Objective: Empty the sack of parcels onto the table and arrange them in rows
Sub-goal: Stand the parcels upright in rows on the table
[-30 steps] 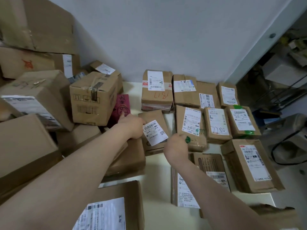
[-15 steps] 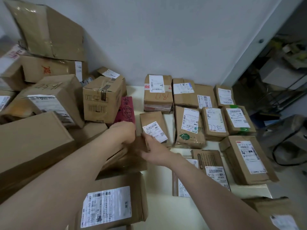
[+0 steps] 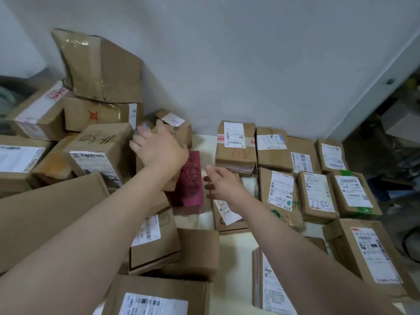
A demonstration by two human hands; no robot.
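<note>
- Just now the work moved on: half a second ago both hands were down at the small labelled parcel [image 3: 227,214]. It now lies flat at the left end of the second row, partly under the right wrist, so I judge it placed.
- Next in line looks to be the brown box [image 3: 171,183], standing at the right edge of the heap [image 3: 95,155], left of centre on the table [image 3: 231,251].
- My left hand [image 3: 159,148] has gone far and left onto that box, palm on its top, fingers spread and fairly straight. The fingertips are blurred, so I cannot tell whether they hook over the far edge.
- My right hand [image 3: 223,186] hovers apart from the box, holding nothing, fingers loosely curled.
- I read this as the start of a two-handed lift out of the heap towards the rows.
- As for heading, the box sits upright on its base. Hand and forearm hide most of it, leaving only the near right corner, so I cannot call its long axis.
- Touching its right side, the pink parcel [image 3: 191,178] lies flat, long axis near to far, with a handwritten number running along it.
- Further right, the rows of parcels [image 3: 316,192] lie labels up, mostly lengthwise near to far.
</note>
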